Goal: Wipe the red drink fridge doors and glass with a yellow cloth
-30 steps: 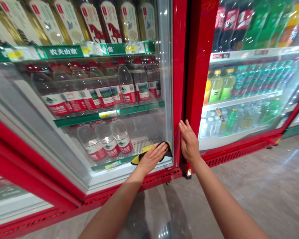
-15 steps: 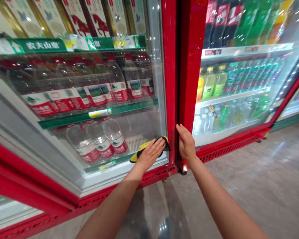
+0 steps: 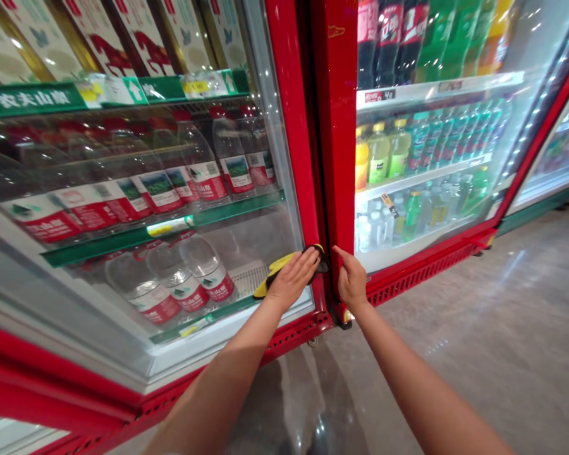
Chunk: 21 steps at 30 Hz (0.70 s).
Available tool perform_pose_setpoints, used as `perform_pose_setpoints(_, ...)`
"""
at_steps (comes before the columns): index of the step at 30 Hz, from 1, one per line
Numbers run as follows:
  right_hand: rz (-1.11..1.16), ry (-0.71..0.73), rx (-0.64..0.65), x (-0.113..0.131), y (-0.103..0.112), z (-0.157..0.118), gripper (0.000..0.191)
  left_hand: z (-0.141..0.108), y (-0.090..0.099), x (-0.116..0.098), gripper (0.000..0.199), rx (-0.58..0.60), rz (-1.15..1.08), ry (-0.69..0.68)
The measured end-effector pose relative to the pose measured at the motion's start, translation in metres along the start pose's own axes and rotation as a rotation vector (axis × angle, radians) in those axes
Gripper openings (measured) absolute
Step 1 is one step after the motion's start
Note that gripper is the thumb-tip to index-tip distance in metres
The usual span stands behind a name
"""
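Observation:
My left hand (image 3: 294, 278) lies with its fingers flat on a yellow and black cleaning cloth (image 3: 271, 273). It presses the cloth against the lower right of the fridge's glass door, at the red door frame (image 3: 291, 126). My right hand (image 3: 352, 278) is at the lower part of the neighbouring fridge's red frame (image 3: 337, 158), beside the dark gap between the two fridges. Its index finger is stretched out; the other fingers are partly hidden. I see nothing held in it.
Behind the glass stand large water bottles (image 3: 161, 189) with red caps on shelves. The right fridge holds soft drinks (image 3: 410, 38) and small bottles (image 3: 379, 155). A grey shiny floor (image 3: 455, 341) lies below, and a red grille (image 3: 422, 278) runs along the right fridge's base.
My left hand and the cloth have moved right, from the glass onto the door frame's edge. My right hand's fingers have changed from stretched together to a single index finger out. The view has shifted right.

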State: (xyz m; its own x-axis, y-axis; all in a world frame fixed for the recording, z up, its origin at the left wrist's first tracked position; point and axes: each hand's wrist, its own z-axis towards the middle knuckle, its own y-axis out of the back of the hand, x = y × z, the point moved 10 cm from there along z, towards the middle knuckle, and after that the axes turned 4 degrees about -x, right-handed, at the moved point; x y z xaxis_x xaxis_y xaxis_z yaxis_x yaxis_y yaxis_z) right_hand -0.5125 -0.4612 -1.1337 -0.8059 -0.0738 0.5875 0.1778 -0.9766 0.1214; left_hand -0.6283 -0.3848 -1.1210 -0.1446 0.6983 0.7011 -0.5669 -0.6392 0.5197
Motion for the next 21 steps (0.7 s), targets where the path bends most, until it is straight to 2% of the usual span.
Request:
perform_pose_setpoints(4, -0.002, 0.017, 0.005, 0.005, 0.0, -0.001, 0.049, -0.039, -0.018, -0.041, 0.049, 0.047, -0.049, -0.167)
perform_pose_setpoints(6, 0.016, 0.027, 0.003, 0.01, 0.001, 0.001, 0.049, -0.044, -0.02, -0.046, 0.049, 0.066, -0.069, -0.22)
perform_pose_setpoints(7, 0.027, 0.026, -0.009, 0.012, 0.002, 0.004, 0.048, -0.04, -0.019, -0.041, 0.049, 0.075, -0.076, -0.229)
perform_pose_setpoints(9, 0.048, 0.01, -0.059, 0.016, 0.008, 0.012, 0.048, -0.021, -0.009, -0.017, 0.052, 0.076, -0.078, -0.172)
perform_pose_setpoints(13, 0.099, -0.023, -0.187, 0.025, 0.023, 0.027, 0.048, 0.031, 0.024, 0.056, 0.059, -0.018, -0.07, 0.113)
perform_pose_setpoints(15, 0.12, -0.026, -0.211, 0.028, 0.025, 0.03, 0.048, 0.044, 0.032, 0.068, 0.059, -0.061, -0.062, 0.161)
perform_pose_setpoints(16, 0.126, -0.025, -0.211, 0.029, 0.025, 0.031, 0.048, 0.045, 0.032, 0.066, 0.057, -0.074, -0.048, 0.166)
perform_pose_setpoints(18, 0.123, -0.019, -0.198, 0.03, 0.023, 0.029, 0.048, 0.033, 0.023, 0.045, 0.054, -0.075, -0.013, 0.126)
perform_pose_setpoints(21, 0.096, -0.017, -0.173, 0.028, 0.022, 0.026, 0.047, -0.01, -0.006, -0.018, 0.05, -0.011, -0.02, -0.067)
